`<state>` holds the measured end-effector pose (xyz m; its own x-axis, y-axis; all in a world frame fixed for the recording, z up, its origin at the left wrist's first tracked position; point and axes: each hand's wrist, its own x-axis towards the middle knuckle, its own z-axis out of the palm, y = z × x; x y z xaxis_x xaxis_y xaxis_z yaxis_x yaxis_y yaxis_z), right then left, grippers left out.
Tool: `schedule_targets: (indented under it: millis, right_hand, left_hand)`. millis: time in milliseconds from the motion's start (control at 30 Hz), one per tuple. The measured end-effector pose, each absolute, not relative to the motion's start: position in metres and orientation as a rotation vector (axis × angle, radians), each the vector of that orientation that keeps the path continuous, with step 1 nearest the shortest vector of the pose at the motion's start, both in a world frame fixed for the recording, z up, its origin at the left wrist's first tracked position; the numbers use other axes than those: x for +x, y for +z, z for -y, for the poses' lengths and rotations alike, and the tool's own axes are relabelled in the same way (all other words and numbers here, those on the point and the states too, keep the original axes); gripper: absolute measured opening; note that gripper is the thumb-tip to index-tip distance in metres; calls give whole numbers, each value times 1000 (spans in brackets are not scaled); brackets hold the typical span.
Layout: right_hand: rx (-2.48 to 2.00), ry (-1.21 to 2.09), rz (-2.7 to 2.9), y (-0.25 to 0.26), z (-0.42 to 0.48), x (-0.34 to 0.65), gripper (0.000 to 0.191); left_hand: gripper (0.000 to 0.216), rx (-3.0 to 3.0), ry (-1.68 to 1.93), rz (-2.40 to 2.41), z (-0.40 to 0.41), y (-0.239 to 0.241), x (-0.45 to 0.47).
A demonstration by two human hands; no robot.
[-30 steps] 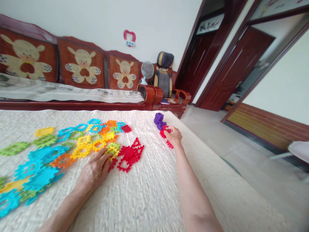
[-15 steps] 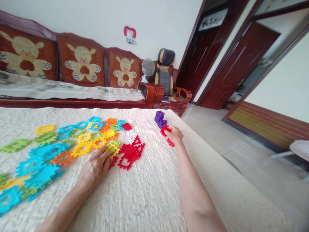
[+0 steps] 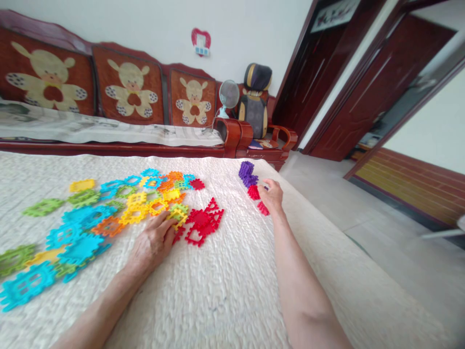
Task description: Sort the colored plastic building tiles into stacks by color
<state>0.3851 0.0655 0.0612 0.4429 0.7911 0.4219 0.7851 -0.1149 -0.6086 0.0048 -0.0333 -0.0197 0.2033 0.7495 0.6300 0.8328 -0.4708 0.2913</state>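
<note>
My left hand (image 3: 154, 242) rests on the cloth at the near edge of a pile of toothed plastic building pieces. Its fingertips touch or lie beside a yellow piece (image 3: 178, 216), and its fingers are slightly apart. Just right of it lies a loose cluster of red pieces (image 3: 203, 222), square and triangular. Farther right, my right hand (image 3: 273, 195) is beside a short stack of red pieces (image 3: 253, 192), thumb and forefinger parted with a gap between them. Purple pieces (image 3: 247, 170) stand stacked behind. Another small red group (image 3: 263, 208) sits nearer me.
Blue pieces (image 3: 80, 249), orange pieces (image 3: 108, 226) and green pieces (image 3: 43, 207) spread across the left of the white quilted tablecloth (image 3: 225, 300). Beyond the table are a wooden sofa (image 3: 174, 150) with bear cushions and a small fan (image 3: 229, 94). The table's right edge drops to a tiled floor.
My right hand has lifted slightly off the red stack and its fingers have parted. The left hand stays by the pile. The whole view has shifted a little.
</note>
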Motion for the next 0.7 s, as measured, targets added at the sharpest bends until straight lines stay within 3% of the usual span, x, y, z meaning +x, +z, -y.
schedule_targets:
  millis: [200,400,600,700]
  right_hand:
    - [-1397,110,1579,65,-68,341,23]
    - [-1106,458,2118,60,-24,266,19]
    - [-928,409,2392,56,21,249,46]
    - [-865,369,2474,53,32,243,39]
  left_hand:
    - [30,-2368,-1105,1601,36,-13,8]
    - [28,-2382,-1129,1620,39,-9,10]
    - [27,-2404,-1173,1653,39,-7,13]
    - [27,-2389,-1179,1674,39,-7,14]
